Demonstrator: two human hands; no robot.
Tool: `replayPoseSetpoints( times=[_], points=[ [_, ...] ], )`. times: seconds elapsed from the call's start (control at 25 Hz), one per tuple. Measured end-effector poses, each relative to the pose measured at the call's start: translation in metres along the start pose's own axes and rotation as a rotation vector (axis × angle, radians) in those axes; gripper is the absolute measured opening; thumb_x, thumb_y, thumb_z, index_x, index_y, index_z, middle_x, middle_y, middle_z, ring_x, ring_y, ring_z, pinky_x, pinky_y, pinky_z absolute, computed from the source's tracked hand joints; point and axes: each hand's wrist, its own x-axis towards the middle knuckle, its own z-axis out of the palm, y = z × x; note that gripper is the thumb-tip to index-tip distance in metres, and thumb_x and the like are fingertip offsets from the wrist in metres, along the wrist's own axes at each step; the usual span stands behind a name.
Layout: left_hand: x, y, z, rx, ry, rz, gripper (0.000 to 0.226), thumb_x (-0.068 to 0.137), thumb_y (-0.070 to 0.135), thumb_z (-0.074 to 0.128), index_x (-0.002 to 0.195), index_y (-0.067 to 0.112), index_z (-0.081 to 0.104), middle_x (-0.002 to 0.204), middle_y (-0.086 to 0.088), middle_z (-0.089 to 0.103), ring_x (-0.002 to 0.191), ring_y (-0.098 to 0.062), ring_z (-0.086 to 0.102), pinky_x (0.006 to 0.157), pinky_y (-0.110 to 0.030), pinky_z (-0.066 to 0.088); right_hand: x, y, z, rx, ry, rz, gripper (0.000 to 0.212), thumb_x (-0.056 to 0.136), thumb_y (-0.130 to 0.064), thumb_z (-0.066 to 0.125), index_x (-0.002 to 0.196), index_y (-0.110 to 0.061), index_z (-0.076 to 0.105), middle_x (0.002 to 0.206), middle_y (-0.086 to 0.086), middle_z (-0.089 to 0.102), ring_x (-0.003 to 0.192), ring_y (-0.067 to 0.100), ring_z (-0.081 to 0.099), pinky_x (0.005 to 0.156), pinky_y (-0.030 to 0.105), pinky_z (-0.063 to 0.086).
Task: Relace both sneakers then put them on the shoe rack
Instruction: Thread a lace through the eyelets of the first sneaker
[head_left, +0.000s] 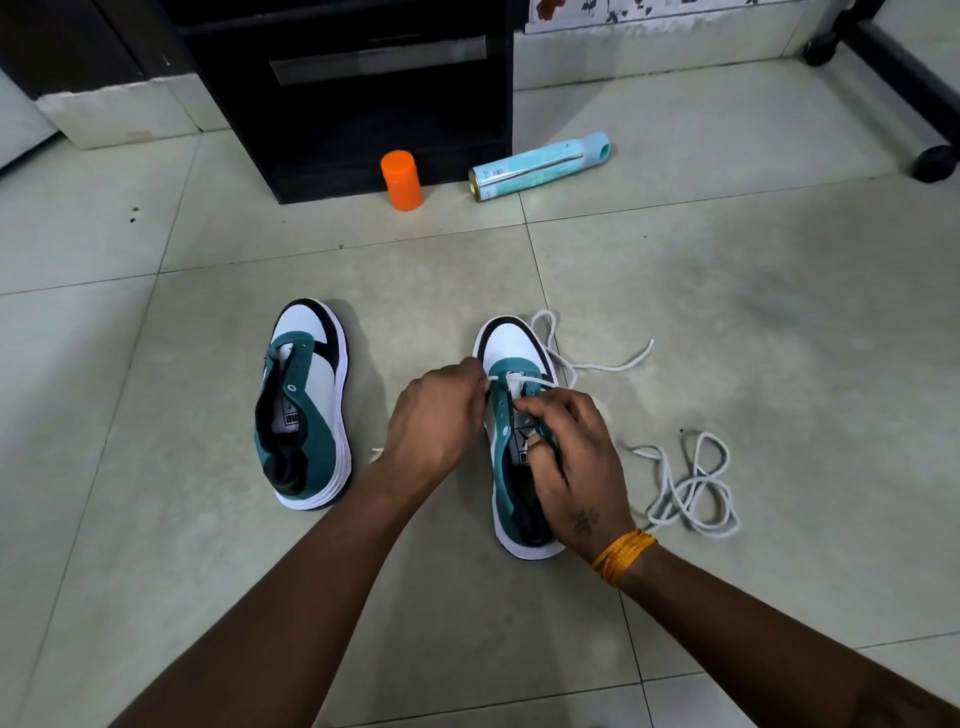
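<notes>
Two white, teal and black sneakers stand on the tiled floor, toes pointing away from me. The left sneaker (304, 405) has no lace. On the right sneaker (511, 353), a white lace (582, 364) runs through the front eyelets and trails off past the toe to the right. My left hand (439, 410) pinches one end of this lace at the shoe's left eyelets. My right hand (569, 457) lies over the tongue and pinches the lace near the right eyelets. A second white lace (693, 488) lies loose in a tangle to the right of that shoe.
A black shoe rack (353, 93) stands at the back. In front of it are an upright orange container (401, 180) and a light blue spray can (540, 165) lying on its side. A black wheeled frame (904, 78) is at the far right.
</notes>
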Motion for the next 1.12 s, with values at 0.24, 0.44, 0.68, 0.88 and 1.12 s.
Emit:
replayPoseSetpoints(
  times=[0.24,0.44,0.68,0.88,1.12],
  points=[
    [-0.010,-0.028,-0.007,0.326,-0.363,-0.354,0.006,0.090,0.014,0.057,0.095,0.013,0.060,0.108,-0.013,0.069,0.098,-0.034,0.068,0.074,-0.032,0.046,-0.001,0.001,0.000,0.009,0.005,-0.008,0.044,0.088,-0.025,0.045,0.127,-0.028,0.065,0.126,-0.007,0.052,0.117,0.015,0.056,0.093,0.040,0.053],
    [-0.006,0.002,-0.009,0.132,-0.056,-0.061,0.021,0.100,0.029,0.052,0.118,0.020,0.059,0.086,-0.013,0.071,0.077,-0.042,0.066,0.061,-0.039,0.047,-0.002,0.002,0.001,0.004,0.006,-0.013,0.044,0.088,-0.024,0.045,0.127,-0.028,0.065,0.127,-0.007,0.052,0.117,0.014,0.056,0.093,0.040,0.053],
    [-0.010,-0.023,0.004,0.221,-0.202,-0.252,0.011,0.087,0.019,0.058,0.083,0.014,0.067,0.081,-0.013,0.071,0.076,-0.038,0.067,0.064,-0.033,0.046,-0.002,0.003,0.000,0.014,0.010,-0.023,0.043,0.090,-0.020,0.045,0.129,-0.029,0.062,0.127,-0.009,0.051,0.118,0.013,0.055,0.094,0.040,0.053],
    [-0.016,-0.020,0.008,0.060,-0.039,-0.239,0.017,0.093,0.028,0.057,0.098,0.014,0.065,0.078,-0.012,0.071,0.076,-0.039,0.067,0.062,-0.036,0.041,0.004,0.003,0.000,0.008,0.003,-0.051,0.043,0.092,-0.019,0.045,0.131,-0.025,0.061,0.127,-0.006,0.052,0.117,0.014,0.056,0.094,0.038,0.052],
    [-0.020,0.035,-0.008,-0.389,0.225,-0.453,0.034,0.099,0.038,0.060,0.122,0.022,0.043,0.065,0.004,0.065,0.068,-0.025,0.065,0.064,-0.039,0.046,0.022,0.006,-0.003,0.017,-0.033,-0.120,0.043,0.092,-0.014,0.046,0.131,-0.020,0.060,0.128,-0.004,0.053,0.117,0.014,0.056,0.096,0.036,0.051]
  ],
)
